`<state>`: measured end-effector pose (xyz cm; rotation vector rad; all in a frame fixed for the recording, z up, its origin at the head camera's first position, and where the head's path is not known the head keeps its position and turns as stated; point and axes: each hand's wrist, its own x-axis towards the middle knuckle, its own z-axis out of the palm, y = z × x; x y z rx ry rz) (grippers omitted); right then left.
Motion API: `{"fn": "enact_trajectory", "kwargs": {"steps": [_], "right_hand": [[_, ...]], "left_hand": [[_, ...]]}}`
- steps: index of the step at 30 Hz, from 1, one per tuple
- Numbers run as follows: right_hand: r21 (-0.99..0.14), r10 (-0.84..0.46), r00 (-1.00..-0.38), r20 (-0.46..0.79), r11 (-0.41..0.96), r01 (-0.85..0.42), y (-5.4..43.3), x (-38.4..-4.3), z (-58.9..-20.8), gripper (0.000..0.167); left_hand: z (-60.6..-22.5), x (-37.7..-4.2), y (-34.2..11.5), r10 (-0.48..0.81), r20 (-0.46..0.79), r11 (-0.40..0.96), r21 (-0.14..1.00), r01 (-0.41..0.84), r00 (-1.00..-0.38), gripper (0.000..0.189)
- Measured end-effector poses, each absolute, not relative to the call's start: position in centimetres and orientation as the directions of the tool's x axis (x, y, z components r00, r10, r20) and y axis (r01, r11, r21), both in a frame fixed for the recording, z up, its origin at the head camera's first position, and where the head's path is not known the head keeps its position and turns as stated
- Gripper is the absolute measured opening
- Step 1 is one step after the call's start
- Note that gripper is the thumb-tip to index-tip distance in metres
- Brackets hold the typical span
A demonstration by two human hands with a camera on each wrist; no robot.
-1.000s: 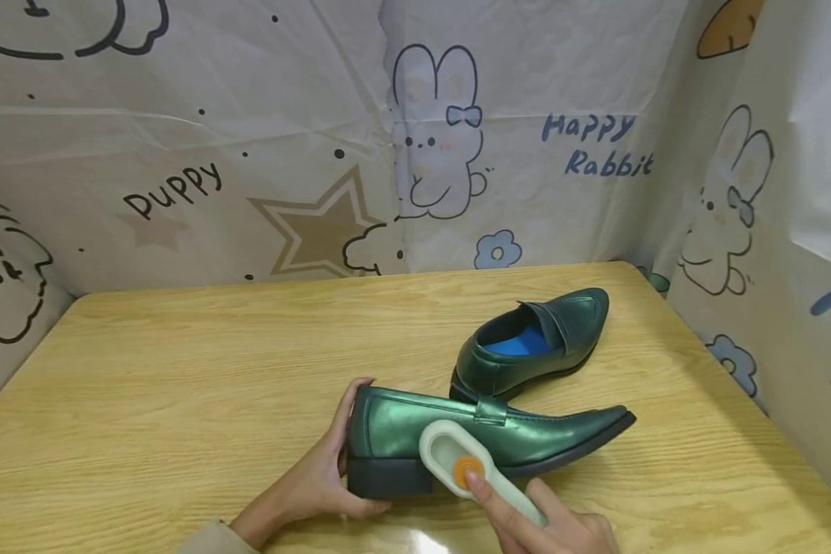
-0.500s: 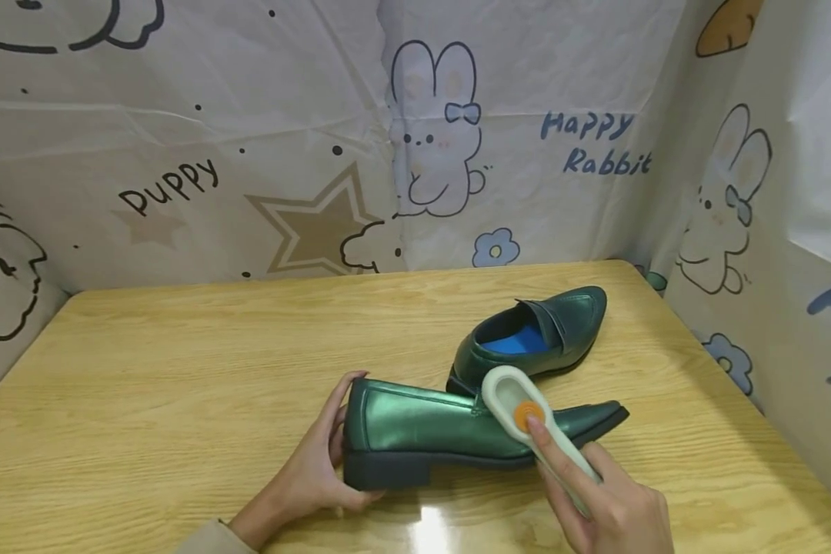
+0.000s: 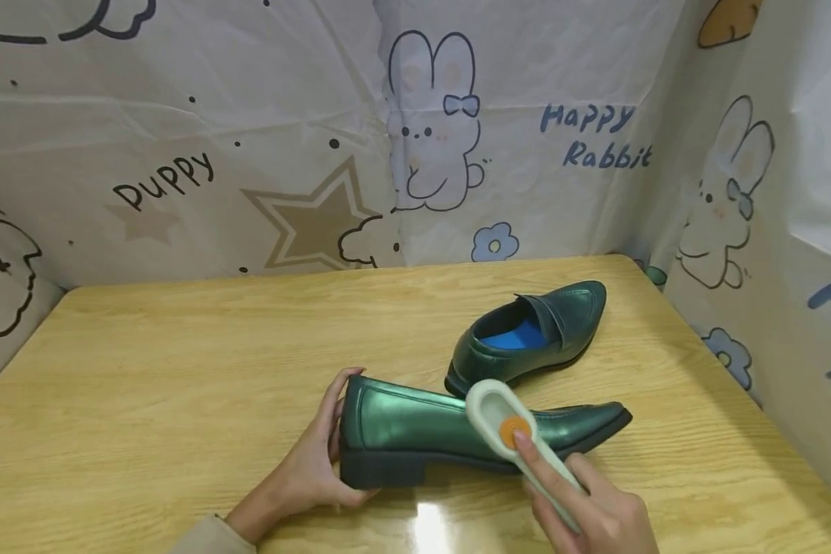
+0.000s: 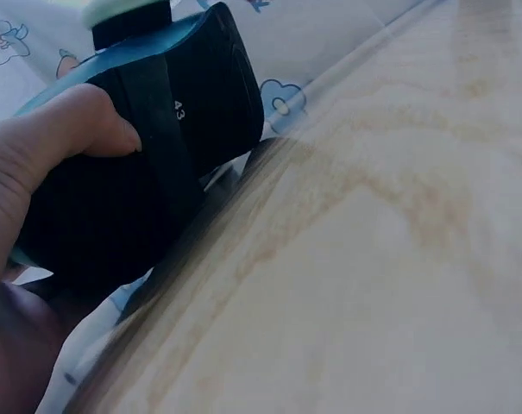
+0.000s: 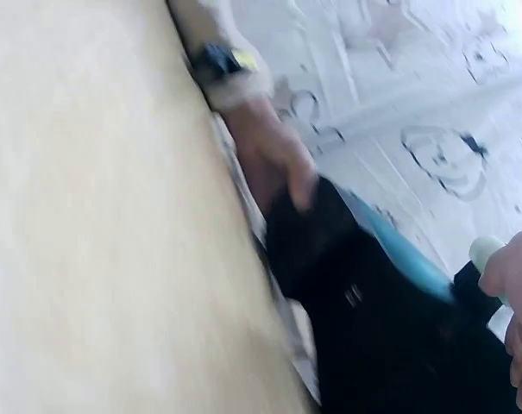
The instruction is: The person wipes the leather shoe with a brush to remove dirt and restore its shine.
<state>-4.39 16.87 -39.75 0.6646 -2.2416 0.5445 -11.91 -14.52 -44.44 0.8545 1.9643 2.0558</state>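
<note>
A metallic green loafer (image 3: 405,423) is held on its side at the near part of the table, toe pointing right, black sole toward me. My left hand (image 3: 308,465) grips its heel end. In the left wrist view, the thumb presses the black sole (image 4: 187,86), marked 43. My right hand (image 3: 595,504) holds a pale green shoe brush (image 3: 486,408) by its handle, index finger on the round orange button. The brush's dark underside (image 4: 131,24) lies against the loafer's upper near the strap, covering part of it. The right wrist view is blurred.
A matching green loafer (image 3: 578,315) with a blue insole stands upright behind the held one, toe to the back right. The wooden table (image 3: 201,362) ends at a printed cloth (image 3: 284,146) hung behind it and along the right side.
The right hand moved the brush right and up along the loafer toward the toe, then slightly back left and down. The left hand keeps its grip on the heel; the head view shifted slightly.
</note>
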Motion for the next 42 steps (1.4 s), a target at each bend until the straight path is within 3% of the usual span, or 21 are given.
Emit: {"fn": "enact_trajectory", "kwargs": {"steps": [6, 10, 14, 17, 20, 23, 27, 33, 37, 42], "right_hand": [[-0.019, -0.427, -0.584, 0.690, 0.796, -0.605, 14.4, -2.9, -41.1, 0.042], [0.073, -0.480, -0.547, 0.686, 0.793, -0.605, 13.9, -2.8, -41.6, 0.040], [0.025, -0.459, -0.554, 0.695, 0.785, -0.619, 14.6, -3.1, -41.1, 0.041], [-0.068, -0.397, -0.599, 0.695, 0.794, -0.605, 15.5, -3.2, -40.5, 0.043], [-0.126, -0.319, -0.625, 0.713, 0.818, -0.561, 16.3, -3.5, -40.0, 0.044], [-0.152, -0.266, -0.627, 0.732, 0.834, -0.531, 16.6, -3.8, -39.8, 0.045], [-0.148, -0.284, -0.651, 0.704, 0.838, -0.526, 16.0, -3.4, -39.8, 0.044], [-0.138, -0.308, -0.643, 0.701, 0.826, -0.547, 15.4, -3.0, -39.5, 0.044], [-0.141, -0.280, -0.615, 0.737, 0.826, -0.546, 16.0, -3.4, -39.3, 0.043], [-0.120, -0.280, -0.583, 0.763, 0.825, -0.552, 15.9, -3.5, -39.4, 0.041]], "left_hand": [[-44.2, -11.9, -14.7, 0.571, 0.243, -0.073, 0.966, 0.247, -0.784, 0.125], [-43.5, -11.6, -14.5, 0.566, 0.236, -0.078, 0.969, 0.234, -0.790, 0.101], [-42.8, -11.3, -13.1, 0.435, 0.191, 0.000, 0.977, 0.212, -0.880, 0.065], [-42.5, -11.2, -11.9, 0.291, 0.177, 0.064, 0.977, 0.204, -0.940, 0.052], [-42.6, -11.2, -11.2, 0.195, 0.270, 0.153, 0.941, 0.301, -0.943, 0.048], [-42.6, -11.1, -10.9, 0.189, 0.398, 0.298, 0.847, 0.439, -0.898, 0.044], [-42.1, -10.9, -11.0, 0.300, 0.469, 0.543, 0.632, 0.553, -0.831, 0.056], [-40.5, -10.0, -10.9, 0.464, 0.416, 0.772, 0.243, 0.587, -0.782, 0.115], [-39.9, -9.4, -10.4, 0.479, 0.404, 0.808, 0.144, 0.571, -0.779, 0.122], [-39.8, -9.3, -10.2, 0.469, 0.396, 0.809, 0.166, 0.564, -0.789, 0.119]]}}
